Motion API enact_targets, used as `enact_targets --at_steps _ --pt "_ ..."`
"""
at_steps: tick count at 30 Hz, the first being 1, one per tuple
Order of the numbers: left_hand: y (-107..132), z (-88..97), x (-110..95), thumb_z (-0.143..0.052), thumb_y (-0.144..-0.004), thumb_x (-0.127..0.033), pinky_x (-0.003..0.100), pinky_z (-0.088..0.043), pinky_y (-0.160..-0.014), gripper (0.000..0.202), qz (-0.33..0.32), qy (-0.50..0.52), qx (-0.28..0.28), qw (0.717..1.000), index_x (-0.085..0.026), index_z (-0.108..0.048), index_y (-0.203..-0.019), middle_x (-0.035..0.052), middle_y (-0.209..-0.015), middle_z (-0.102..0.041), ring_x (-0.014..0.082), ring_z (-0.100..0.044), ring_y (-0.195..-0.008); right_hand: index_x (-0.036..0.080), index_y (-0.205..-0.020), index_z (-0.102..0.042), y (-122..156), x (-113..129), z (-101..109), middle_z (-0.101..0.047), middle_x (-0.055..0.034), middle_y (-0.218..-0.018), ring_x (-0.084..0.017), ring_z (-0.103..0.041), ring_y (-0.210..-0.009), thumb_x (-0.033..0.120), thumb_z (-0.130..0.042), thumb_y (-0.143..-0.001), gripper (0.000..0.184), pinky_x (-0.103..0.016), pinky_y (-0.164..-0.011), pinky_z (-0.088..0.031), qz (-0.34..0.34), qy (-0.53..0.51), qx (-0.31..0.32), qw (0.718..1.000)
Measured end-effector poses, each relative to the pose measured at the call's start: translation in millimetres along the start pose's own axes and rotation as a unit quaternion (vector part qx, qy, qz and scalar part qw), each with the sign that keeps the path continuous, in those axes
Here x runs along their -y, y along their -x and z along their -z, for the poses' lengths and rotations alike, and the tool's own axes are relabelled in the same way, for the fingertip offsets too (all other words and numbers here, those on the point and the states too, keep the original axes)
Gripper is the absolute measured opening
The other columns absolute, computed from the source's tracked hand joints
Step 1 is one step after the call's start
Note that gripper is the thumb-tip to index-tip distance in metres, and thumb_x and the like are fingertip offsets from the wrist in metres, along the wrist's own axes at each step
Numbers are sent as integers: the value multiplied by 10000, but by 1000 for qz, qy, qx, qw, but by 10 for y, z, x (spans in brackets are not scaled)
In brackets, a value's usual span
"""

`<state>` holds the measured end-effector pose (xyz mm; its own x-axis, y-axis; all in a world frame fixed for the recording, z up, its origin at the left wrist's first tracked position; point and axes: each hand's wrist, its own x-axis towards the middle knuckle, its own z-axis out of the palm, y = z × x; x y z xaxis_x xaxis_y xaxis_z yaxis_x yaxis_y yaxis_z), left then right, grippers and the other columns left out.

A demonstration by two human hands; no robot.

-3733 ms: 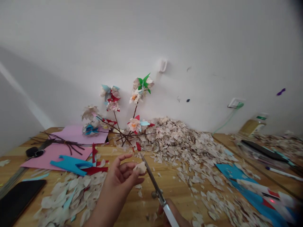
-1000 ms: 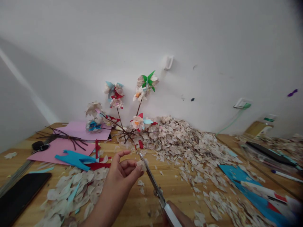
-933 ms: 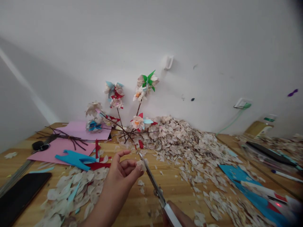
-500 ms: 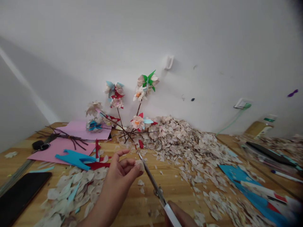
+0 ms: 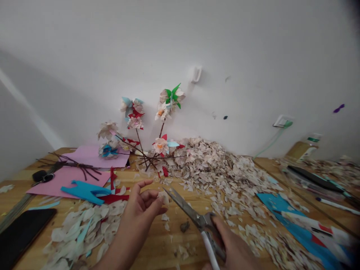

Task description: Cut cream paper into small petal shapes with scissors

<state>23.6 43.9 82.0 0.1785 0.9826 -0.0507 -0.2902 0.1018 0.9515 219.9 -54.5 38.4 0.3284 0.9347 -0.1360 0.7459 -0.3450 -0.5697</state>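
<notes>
My left hand (image 5: 140, 210) pinches a small pale petal piece (image 5: 163, 196) between thumb and fingertips, above the wooden table (image 5: 174, 240). My right hand (image 5: 233, 247) grips white-handled scissors (image 5: 194, 217), whose blades point up-left with their tip touching the petal piece. A pile of cut pale petals (image 5: 84, 228) lies just left of my left forearm. Behind the hands stand handmade paper flowers on twigs (image 5: 152, 127), against the white wall.
A large heap of pale scraps (image 5: 219, 168) spreads across the middle and right. Pink paper (image 5: 70, 176), blue and red cut-outs (image 5: 84, 189), a twig bundle and a dark phone (image 5: 22, 232) lie at left. Blue paper (image 5: 284, 210) and pens sit at right.
My right hand has come up into view with the scissors, which now lie flatter. My left hand keeps pinching the petal piece. The view shifted slightly.
</notes>
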Motion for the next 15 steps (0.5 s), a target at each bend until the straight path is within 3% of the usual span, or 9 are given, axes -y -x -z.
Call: enact_targets --at_steps 3,8,15 --pt "-7 29 -14 -694 -658 -318 310 -540 -653 482 -34 -15 3 999 -208 -403 -1025 -63 -657 -588 128 -584 -666 125 -1261 -453 -32 57 82 -487 -185 -1322 -371 -433 -1197 294 -702 -516 803 -418 -980 -344 -2 34 -8 999" --pt "-27 61 6 -665 -684 -348 326 -532 -677 483 -54 -43 14 998 -225 -381 -1055 -58 -680 -586 140 -590 -691 19 -1269 -428 -39 111 127 -477 -234 -1301 -367 -447 -1171 243 -631 -552 778 -459 -981 -344 24 124 -12 992" --pt "-22 69 29 -621 -717 -338 304 -496 -657 464 -89 -124 18 988 -253 -355 -1088 -49 -732 -564 139 -569 -698 61 -1160 -522 -73 97 184 -538 -220 -1240 -365 -508 -1106 257 -652 -533 670 -431 -918 -414 64 139 -49 987"
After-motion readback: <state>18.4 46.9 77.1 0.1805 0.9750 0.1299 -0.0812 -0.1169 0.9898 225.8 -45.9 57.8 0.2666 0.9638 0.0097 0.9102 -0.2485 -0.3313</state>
